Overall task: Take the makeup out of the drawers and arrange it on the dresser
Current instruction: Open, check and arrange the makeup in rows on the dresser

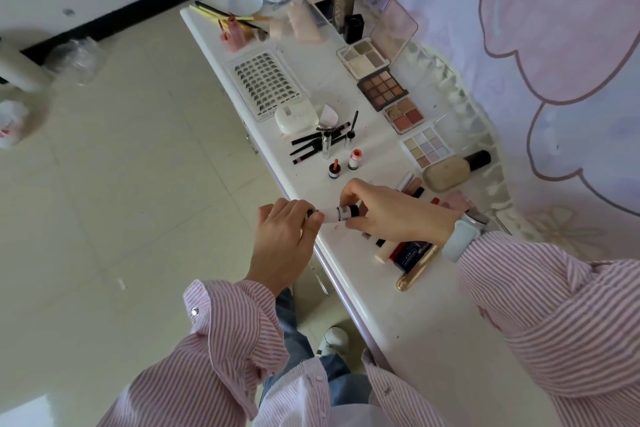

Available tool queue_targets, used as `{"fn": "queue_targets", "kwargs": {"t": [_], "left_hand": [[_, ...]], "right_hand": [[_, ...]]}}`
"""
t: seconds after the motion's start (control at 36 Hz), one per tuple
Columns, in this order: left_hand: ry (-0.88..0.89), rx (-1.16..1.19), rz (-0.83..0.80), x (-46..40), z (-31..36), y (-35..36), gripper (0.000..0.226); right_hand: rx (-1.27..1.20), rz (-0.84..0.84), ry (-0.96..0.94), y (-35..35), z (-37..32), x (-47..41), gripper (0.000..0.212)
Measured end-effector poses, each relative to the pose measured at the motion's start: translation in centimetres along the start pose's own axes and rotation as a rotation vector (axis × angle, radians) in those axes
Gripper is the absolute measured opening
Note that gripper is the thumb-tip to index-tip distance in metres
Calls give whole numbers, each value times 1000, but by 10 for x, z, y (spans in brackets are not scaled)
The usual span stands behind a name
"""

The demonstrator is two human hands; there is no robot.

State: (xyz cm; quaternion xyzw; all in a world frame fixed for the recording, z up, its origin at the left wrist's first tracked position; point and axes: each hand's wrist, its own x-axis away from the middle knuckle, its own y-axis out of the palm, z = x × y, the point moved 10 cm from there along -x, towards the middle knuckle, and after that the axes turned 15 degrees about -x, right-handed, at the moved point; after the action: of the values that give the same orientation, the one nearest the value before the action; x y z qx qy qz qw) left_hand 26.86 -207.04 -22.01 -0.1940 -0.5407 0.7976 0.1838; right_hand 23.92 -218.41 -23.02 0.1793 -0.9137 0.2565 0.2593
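**Lipstick tube held over tabletop edge**

Head view: the right hand (388, 215) is pinching a small white tube with a black cap (343, 212) just above the tabletop (426, 315) front edge. The left hand (287, 236) is curling its fingers around the tube's other end. Two small lipsticks (344, 164) are standing upright just beyond; eyeshadow palettes (382, 87) are lying near the wall.

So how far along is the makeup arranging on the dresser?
Mostly done: palettes, lash tray and brushes already sit on the dresser. In hand: both the left hand and right hand hold a small tube. Left: placing it; drawers aren't visible.
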Motion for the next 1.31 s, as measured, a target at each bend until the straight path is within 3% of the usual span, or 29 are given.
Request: {"fn": "queue_targets", "kwargs": {"t": [0.08, 0.19, 0.31, 0.42, 0.53, 0.69, 0.81, 0.97, 1.11, 1.19, 1.31], "left_hand": [[-9, 23, -3, -1, 0, -2, 47], [11, 37, -12, -2, 3, -7, 47], [33, 88, -89, -4, 11, -6, 49], [80, 123, -122, -7, 20, -7, 30], [96, 83, -120, -8, 21, -6, 25], [53, 72, -114, -6, 16, -2, 24], [61, 50, -80, -6, 17, -6, 22], [130, -13, -35, -6, 21, -9, 19], [192, -68, 11, -6, 24, -12, 33], [92, -25, 15, -7, 2, -13, 35], [-183, 173, -55, -6, -32, -2, 22]], "right_hand": [[-70, -15, 13, 1, 1, 1, 46], [-12, -24, 6, 3, 1, 1, 25], [-2, 22, -6, -2, -2, 4, 19], [-1, 44, -13, -4, 0, 4, 22], [-58, 4, 29, -2, 5, 4, 34], [-106, 113, -52, -11, -1, 5, 22], [46, 71, -72, -7, -4, 4, 46], [384, 120, -134, -7, -8, 3, 23], [553, 182, -198, -19, -8, 7, 31], [473, 288, -170, -44, 5, 11, 28], [95, 401, -115, -70, 23, 16, 23]]}}
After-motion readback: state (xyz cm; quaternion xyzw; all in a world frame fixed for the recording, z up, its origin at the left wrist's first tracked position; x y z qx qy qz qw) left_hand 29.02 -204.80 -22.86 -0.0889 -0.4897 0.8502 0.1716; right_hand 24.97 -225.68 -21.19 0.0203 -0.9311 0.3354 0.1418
